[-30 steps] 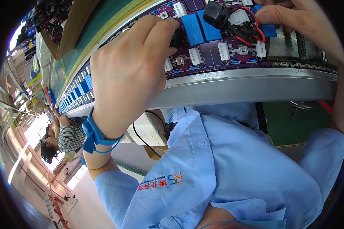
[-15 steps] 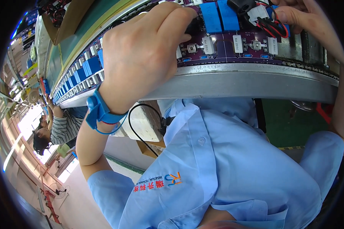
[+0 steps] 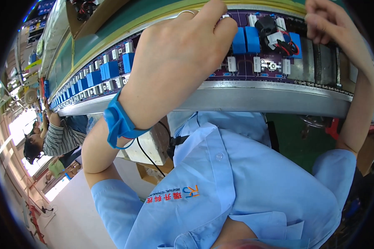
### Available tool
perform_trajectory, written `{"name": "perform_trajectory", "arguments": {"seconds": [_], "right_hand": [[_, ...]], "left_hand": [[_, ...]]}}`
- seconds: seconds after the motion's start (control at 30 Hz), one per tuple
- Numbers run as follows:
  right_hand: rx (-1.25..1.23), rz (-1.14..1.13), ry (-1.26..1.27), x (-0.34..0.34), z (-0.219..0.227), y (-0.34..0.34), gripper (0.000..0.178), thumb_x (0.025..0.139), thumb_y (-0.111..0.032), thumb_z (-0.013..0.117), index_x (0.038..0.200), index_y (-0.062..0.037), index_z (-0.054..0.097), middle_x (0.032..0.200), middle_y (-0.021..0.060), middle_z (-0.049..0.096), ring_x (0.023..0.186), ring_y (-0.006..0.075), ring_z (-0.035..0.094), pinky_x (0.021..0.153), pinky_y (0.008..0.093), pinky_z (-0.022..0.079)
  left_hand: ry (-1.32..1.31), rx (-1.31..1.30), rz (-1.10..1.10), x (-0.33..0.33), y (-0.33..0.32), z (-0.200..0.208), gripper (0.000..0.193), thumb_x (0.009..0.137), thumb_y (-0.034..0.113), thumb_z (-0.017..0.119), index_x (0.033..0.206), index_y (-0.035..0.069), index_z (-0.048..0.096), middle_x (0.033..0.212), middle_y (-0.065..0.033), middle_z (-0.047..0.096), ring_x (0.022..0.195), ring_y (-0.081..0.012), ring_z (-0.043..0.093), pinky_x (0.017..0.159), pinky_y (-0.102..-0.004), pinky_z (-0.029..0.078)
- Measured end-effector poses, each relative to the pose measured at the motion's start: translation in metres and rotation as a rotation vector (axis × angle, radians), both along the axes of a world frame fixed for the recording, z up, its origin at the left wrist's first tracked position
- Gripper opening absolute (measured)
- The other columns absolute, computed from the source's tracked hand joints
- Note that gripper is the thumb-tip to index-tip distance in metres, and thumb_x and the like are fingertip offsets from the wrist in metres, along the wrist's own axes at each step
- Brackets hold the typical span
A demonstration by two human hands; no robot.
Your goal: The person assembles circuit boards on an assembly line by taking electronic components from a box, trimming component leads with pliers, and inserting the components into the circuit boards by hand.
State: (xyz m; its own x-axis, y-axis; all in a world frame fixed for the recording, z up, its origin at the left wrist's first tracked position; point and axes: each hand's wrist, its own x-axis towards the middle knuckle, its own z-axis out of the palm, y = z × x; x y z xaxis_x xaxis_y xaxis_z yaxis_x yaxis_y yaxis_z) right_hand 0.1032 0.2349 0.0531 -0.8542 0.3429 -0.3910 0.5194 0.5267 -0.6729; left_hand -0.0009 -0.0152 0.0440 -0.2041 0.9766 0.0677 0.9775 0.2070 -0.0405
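Note:
My left hand (image 3: 183, 54), with a ring and a blue wrist strap (image 3: 121, 120), hangs back-up over the purple circuit board (image 3: 247, 72). Its fingers bend in and their tips are hidden, so what they may hold does not show. Just right of it stand two blue box-shaped components (image 3: 246, 40). Farther right on the board sit a round black part (image 3: 266, 25) and a white connector (image 3: 275, 39) with red and black wires (image 3: 287, 48). My right hand (image 3: 330, 23) is raised clear of the board beyond its right end, fingers loosely bent and apart, nothing visible in them.
A metal rail (image 3: 253, 97) runs along the near side of the line, with a chain (image 3: 320, 86) at right. More boards with blue components (image 3: 93, 78) stretch left. A cardboard box (image 3: 77, 20) of wired parts stands far left. Another person in stripes (image 3: 60, 137) works farther along.
My right hand has let go of the wired connector and drawn away from the board. My left hand has shifted slightly right and away from the black area beside the blue components.

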Motion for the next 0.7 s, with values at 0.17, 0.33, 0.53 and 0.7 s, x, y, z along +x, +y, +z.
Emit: {"name": "perform_trajectory", "arguments": {"seconds": [0.17,0.33,0.53,0.7], "right_hand": [[0.047,-0.137,0.471,0.019,-0.016,0.019,0.017,0.093,-0.017,0.061,0.092,-0.0021,0.054,0.073,0.0075,0.065,0.061,0.0150,0.061,0.055,0.0259,0.048],[-0.003,0.172,0.926,0.046,-0.024,-0.016,0.006,0.087,-0.006,0.063,0.090,-0.0016,0.062,0.080,0.0018,0.061,0.066,0.0059,0.052,0.057,0.0202,0.041],[0.410,0.851,0.904,0.030,-0.055,-0.139,0.020,0.079,-0.014,0.064,0.098,-0.0069,0.060,0.089,0.0039,0.060,0.057,0.0160,0.061,0.044,0.0276,0.046],[0.579,0.928,0.856,0.000,-0.056,-0.186,0.030,0.080,-0.013,0.057,0.109,-0.0051,0.057,0.102,0.0070,0.060,0.059,0.0153,0.063,0.045,0.0278,0.048]], "left_hand": [[-0.158,0.130,0.065,0.026,-0.027,0.055,0.033,0.065,0.015,0.076,0.097,0.010,0.069,0.085,-0.0053,0.066,0.073,-0.0224,0.061,0.060,-0.0318,0.047],[-0.433,0.389,-0.082,0.040,-0.066,0.081,0.021,0.069,0.017,0.074,0.087,0.008,0.072,0.076,-0.0052,0.065,0.064,-0.0158,0.057,0.055,-0.0282,0.043],[-0.851,0.454,-0.428,0.068,-0.080,0.063,0.029,0.082,0.041,0.066,0.093,0.014,0.066,0.070,-0.0016,0.059,0.057,-0.0161,0.051,0.056,-0.0298,0.041],[-0.748,0.443,-0.507,0.064,-0.112,0.079,0.028,0.087,0.035,0.060,0.109,0.019,0.065,0.065,0.0049,0.050,0.062,-0.0120,0.048,0.052,-0.0242,0.038]]}}
